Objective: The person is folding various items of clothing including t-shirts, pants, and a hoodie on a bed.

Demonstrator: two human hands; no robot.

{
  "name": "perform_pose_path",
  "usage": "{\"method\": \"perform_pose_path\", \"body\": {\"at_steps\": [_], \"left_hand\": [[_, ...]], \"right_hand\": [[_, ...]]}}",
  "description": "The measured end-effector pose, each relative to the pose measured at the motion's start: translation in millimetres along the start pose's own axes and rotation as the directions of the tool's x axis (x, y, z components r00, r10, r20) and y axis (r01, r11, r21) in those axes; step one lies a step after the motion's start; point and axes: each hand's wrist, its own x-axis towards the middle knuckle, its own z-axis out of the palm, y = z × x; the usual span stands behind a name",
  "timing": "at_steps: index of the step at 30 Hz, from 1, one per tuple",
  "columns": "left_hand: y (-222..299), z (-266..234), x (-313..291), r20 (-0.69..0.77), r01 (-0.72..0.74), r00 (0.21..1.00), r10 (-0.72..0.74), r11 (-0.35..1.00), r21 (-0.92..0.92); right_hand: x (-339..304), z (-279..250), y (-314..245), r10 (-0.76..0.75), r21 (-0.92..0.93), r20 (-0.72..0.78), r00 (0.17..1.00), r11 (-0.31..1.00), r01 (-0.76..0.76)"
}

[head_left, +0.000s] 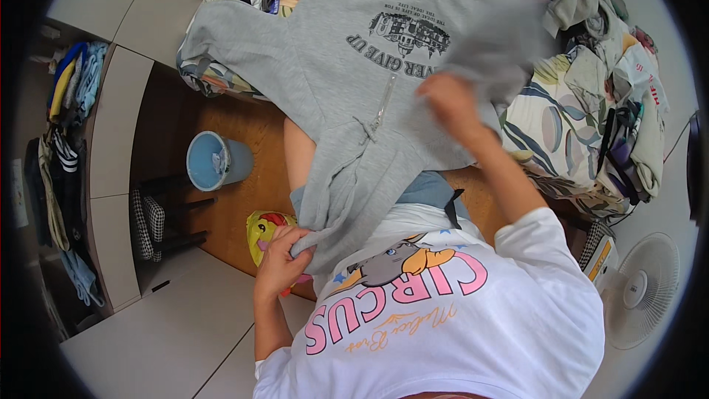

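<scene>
A grey hoodie [325, 52] with a dark printed picture and lettering and a short neck zip is spread front up over the bed's edge, its hood towards me. My left hand [279, 257] is closed on the edge of the hood, close to my lap. Over the chest of the hoodie is my right hand [452, 107], its fingers smeared by motion. Beside it a grey sleeve [509, 41] is blurred too; whether the hand grips it cannot be made out. The other sleeve [229, 33] stretches out flat to the left.
The bed has a leaf-patterned cover [550, 129] and heaps of clothes [591, 0] along its far and right sides. A blue bin [203, 162] stands on the wooden floor, left. Open wardrobe shelves hold hanging clothes [63, 155]. A white fan [639, 290] stands at right.
</scene>
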Motion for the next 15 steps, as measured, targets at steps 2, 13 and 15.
{"method": "perform_pose_path", "body": {"at_steps": [2,13,15], "left_hand": [[-2,0,-2,0.008,0.044,0.999,-0.043,0.999,-0.009],[-7,-44,46,-0.143,0.224,0.946,-0.290,0.906,-0.359],[-12,-48,83,-0.168,0.137,0.964,-0.208,0.923,-0.359]], "right_hand": [[-17,55,-11,-0.004,-0.024,0.305,0.952,1.000,0.012],[-62,-26,3,0.292,-0.180,0.213,0.932,0.950,-0.256],[-103,-47,12,0.386,-0.331,0.267,0.883,0.897,-0.292]]}}
